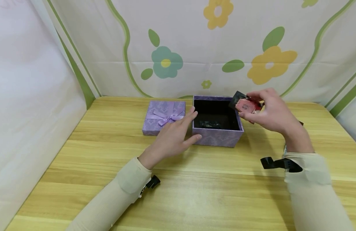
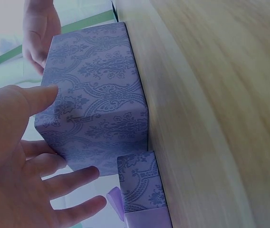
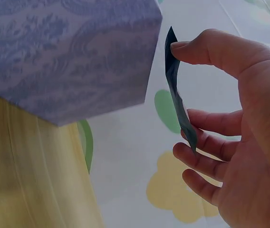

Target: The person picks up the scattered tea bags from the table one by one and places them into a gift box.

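Slanting down from upper left to lower right in the head view, the black-and-red packet was held in the air over the right rim of the lavender gift box. Its black end pointed up and to the left, and its pink-labelled face was turned toward the head camera. From the right wrist it showed nearly edge-on, a thin, slightly bent strip with its long axis running steeply downward. The box stood on the desk with its mouth up and its longer sides running left to right; a dark item with faint print lay inside, by the front wall.

The right forearm, in a cream sleeve, rose from the lower right, and the right hand bent leftward at the wrist. It was clamped on the packet, thumb on one face and fingers on the other.

The left forearm reached diagonally up from the lower left. The left hand was spread, thumb well apart from the extended fingers, around the box's near left corner; whether the fingertips pressed the wall, I could not tell. Beyond that hand the matching lid lay flat, its satin bow uppermost, just left of the box.
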Demonstrator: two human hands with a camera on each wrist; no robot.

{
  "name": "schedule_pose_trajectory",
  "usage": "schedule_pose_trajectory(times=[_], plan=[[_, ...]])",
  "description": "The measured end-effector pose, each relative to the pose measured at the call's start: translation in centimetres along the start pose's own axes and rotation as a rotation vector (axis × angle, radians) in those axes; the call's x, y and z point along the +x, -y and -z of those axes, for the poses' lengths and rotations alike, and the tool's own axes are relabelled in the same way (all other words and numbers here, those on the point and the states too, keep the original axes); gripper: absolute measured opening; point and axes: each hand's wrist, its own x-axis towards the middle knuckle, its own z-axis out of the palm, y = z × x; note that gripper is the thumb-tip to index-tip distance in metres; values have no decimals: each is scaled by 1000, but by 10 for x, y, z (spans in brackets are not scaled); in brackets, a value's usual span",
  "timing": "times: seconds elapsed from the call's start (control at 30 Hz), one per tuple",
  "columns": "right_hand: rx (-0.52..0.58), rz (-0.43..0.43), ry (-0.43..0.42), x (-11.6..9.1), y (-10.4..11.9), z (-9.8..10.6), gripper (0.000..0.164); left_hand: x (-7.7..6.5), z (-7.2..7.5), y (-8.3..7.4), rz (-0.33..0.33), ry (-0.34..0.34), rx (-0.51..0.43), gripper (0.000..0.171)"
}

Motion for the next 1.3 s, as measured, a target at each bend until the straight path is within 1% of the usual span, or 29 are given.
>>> schedule_pose_trajectory(times=[0.13,0.3,0.5,0.73,1.03,1.3], plan=[[10,17,7,0,10,-5,74,0,0,0,-3,-4,5,81],[16,58,17,1,21,-12,72,0,-1,1,-4,-7,3,81],[30,108,29,4,34,-23,68,1,0,1,9,0,-9,80],[44,160,38,7,45,-35,67,2,0,0,7,-1,-13,81],[39,206,47,11,47,-49,70,2,0,0,10,2,-17,82],[22,189,92,15,44,-57,70,1,0,0,13,3,-21,82]])
